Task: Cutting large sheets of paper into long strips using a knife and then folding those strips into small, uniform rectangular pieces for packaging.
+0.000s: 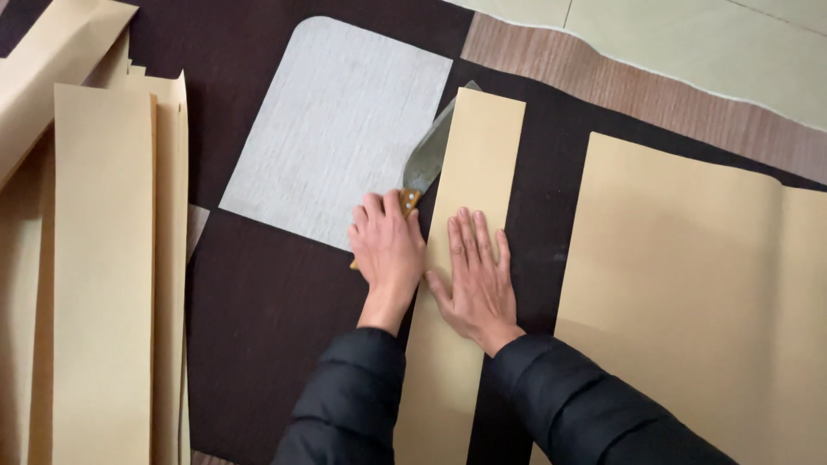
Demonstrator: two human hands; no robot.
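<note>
From the head camera, the left hand is fisted around a wooden-handled knife, its grey blade tucked under the edge of a long tan paper strip. The right hand presses flat, fingers spread, on that strip. Stacked strips lie left, a wide sheet right, on the dark patterned mat.

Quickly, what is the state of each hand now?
Left hand: closed around the knife handle.
Right hand: open, flat on the paper strip.
</note>
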